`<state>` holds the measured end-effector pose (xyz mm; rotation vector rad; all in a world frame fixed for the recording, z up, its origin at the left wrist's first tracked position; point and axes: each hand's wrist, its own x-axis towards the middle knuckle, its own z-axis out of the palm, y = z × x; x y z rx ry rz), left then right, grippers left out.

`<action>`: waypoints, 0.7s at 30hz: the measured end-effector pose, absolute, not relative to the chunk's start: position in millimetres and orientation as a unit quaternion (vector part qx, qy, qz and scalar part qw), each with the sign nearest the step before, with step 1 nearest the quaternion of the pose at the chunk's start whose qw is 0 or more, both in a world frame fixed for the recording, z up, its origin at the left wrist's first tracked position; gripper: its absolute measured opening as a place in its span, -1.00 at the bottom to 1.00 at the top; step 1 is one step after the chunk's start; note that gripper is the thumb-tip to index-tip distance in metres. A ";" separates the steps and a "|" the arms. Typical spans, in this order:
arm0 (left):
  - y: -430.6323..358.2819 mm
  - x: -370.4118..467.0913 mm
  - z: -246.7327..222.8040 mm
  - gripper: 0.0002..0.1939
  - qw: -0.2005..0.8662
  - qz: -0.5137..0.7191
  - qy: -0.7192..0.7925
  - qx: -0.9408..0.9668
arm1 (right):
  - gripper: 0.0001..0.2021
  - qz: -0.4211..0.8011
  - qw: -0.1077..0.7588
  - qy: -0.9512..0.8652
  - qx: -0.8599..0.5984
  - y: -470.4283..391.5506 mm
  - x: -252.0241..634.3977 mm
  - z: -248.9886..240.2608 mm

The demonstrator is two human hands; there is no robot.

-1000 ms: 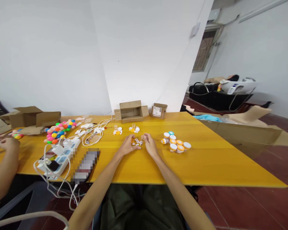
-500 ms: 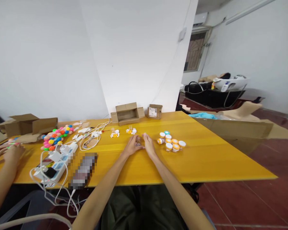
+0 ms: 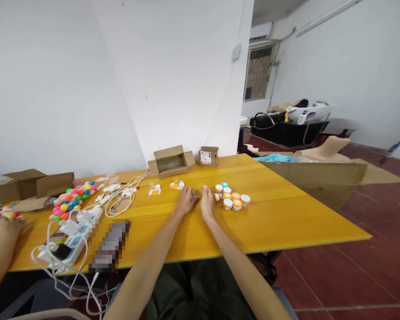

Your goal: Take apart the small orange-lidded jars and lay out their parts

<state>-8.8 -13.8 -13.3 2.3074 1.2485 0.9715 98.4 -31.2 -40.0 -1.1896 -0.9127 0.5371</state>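
My left hand [image 3: 187, 201] is at the middle of the table, its fingers curled around a small clear container [image 3: 194, 196], most of which is hidden. A narrow gap to the right, my right hand [image 3: 207, 203] rests edge-on with the palm turned inward and fingers stretched out, holding nothing that I can see. Close beside its outer side stands a cluster of small clear jars [image 3: 236, 202] with white, orange and teal lids. Beyond my left hand lie two small groups of white and orange parts [image 3: 175, 185], each with a clear cup.
An open cardboard box [image 3: 172, 162] and a smaller carton [image 3: 208, 156] stand by the wall. To the left are colourful balls [image 3: 72, 201], white cables, a power strip [image 3: 78, 238] and a blurred phone [image 3: 110, 245]. Another person's hand [image 3: 7, 229] works at far left.
The view has shifted, moving the scene slightly left. My right hand has come nearer the jars and turned more edge-on. The clear container between my hands is now more covered by my left fingers.
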 end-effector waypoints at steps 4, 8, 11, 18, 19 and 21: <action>-7.1 -3.2 -15.8 -0.85 0.160 0.349 0.440 0.812 | -0.53 0.229 0.697 -0.402 -0.548 -31.0 97.0 -40.9; 0.8 3.7 -18.4 -0.83 0.150 0.352 0.450 0.807 | -0.54 0.245 0.706 -0.350 -0.565 -35.5 92.3 -34.3; 8.1 9.6 -20.8 -0.82 0.146 0.353 0.469 0.796 | -0.55 0.245 0.714 -0.340 -0.561 -38.6 89.4 -31.2; 26.5 22.6 -28.0 -0.82 0.131 0.371 0.490 0.778 | -0.53 0.239 0.729 -0.352 -0.536 -42.6 84.9 -32.6; 28.4 24.6 -27.9 -0.82 0.131 0.370 0.493 0.777 | -0.54 0.240 0.732 -0.350 -0.534 -44.0 84.4 -32.2; 31.3 28.8 -26.3 -0.83 0.130 0.363 0.506 0.772 | -0.53 0.241 0.739 -0.347 -0.524 -47.6 83.7 -30.8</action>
